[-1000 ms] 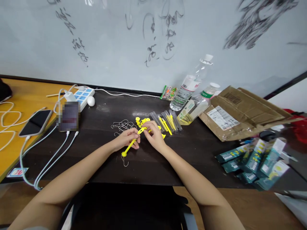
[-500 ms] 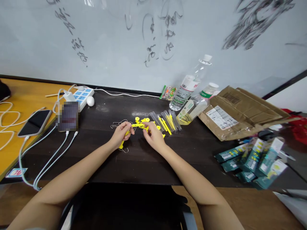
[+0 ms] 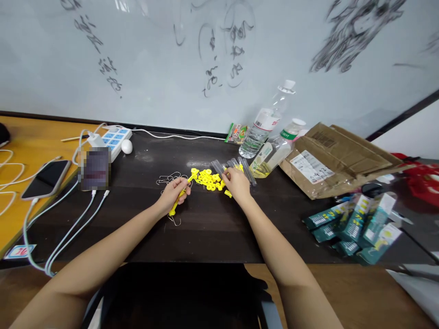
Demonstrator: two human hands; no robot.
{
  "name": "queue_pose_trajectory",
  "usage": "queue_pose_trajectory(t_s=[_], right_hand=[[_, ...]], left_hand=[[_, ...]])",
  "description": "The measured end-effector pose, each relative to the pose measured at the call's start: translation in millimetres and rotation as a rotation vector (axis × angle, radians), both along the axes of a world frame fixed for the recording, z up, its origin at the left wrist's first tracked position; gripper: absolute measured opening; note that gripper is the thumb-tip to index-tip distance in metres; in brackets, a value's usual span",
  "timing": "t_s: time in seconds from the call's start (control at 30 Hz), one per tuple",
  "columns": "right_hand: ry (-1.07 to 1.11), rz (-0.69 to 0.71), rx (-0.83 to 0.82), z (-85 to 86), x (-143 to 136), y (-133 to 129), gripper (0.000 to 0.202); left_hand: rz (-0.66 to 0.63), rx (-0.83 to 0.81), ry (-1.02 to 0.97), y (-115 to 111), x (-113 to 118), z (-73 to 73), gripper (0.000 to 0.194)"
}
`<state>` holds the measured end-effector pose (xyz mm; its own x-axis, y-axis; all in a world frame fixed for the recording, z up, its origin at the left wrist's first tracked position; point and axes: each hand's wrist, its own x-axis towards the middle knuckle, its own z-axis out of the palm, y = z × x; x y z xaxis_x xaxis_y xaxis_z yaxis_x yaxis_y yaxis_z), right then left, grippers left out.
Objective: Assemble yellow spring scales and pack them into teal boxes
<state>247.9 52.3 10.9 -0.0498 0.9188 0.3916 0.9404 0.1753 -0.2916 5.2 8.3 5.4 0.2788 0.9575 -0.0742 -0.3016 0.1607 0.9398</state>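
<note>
My left hand (image 3: 175,194) is closed around a yellow rod (image 3: 174,209), which slants up to the right and has a thin metal hook (image 3: 175,222) at its lower end. My right hand (image 3: 236,182) rests over the near ends of the clear plastic tubes (image 3: 247,170), fingers bent; whatever its fingertips hold is hidden. Between the hands lies a pile of small yellow parts (image 3: 206,179), with one short yellow piece (image 3: 228,194) just below the right fingers. Several bent metal wires (image 3: 167,178) are on the dark table, up and left of my left hand.
Behind my right hand stand a large water bottle (image 3: 259,130) and a leaning bottle of yellow liquid (image 3: 274,153), beside a snack packet (image 3: 236,133). A cardboard package (image 3: 325,157) and green boxes (image 3: 356,224) lie right. Left are phones (image 3: 46,179), cables and a power strip (image 3: 117,139).
My right hand has moved right, away from the yellow rod and pile, to the clear tubes. My left hand still holds the rod. The view has shifted slightly.
</note>
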Motion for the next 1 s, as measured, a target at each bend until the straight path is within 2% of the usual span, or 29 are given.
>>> queue_pose_trajectory(t_s=[0.27,0.73,1.0], right_hand=[[0.009,-0.043,-0.124,1.1,6.8,4.2,0.011],[0.000,-0.051,-0.161,4.8,4.4,1.3,0.018],[-0.054,-0.063,-0.240,9.2,6.8,1.5,0.021]], left_hand=[[-0.024,0.001,0.016,1.6,2.0,-5.6,0.036],[-0.065,-0.006,0.106,3.7,1.4,-13.4,0.035],[-0.056,-0.056,0.124,0.2,2.1,-7.5,0.027]])
